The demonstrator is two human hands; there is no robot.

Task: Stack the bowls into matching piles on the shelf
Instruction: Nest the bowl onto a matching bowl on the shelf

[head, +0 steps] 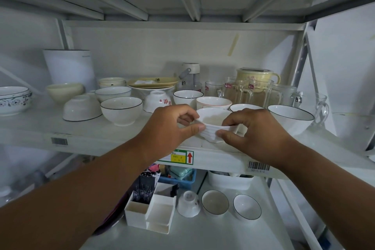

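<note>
A small white ribbed bowl (213,122) is at the front edge of the middle shelf (91,134). My left hand (172,128) pinches its left rim and my right hand (249,130) pinches its right rim. I cannot tell if the bowl touches the shelf. Around it stand several white bowls: black-rimmed ones at left (121,110), behind (187,96) and at right (291,118), a red-rimmed one (213,102), and overturned ones (81,108) (157,100).
A floral bowl (14,99) sits far left, a cream bowl (64,91) and a plate stack (151,83) behind. Glass mugs (239,91) and a lidded jug (257,76) crowd the back right. The lower shelf holds three small bowls (215,202) and white boxes (154,209).
</note>
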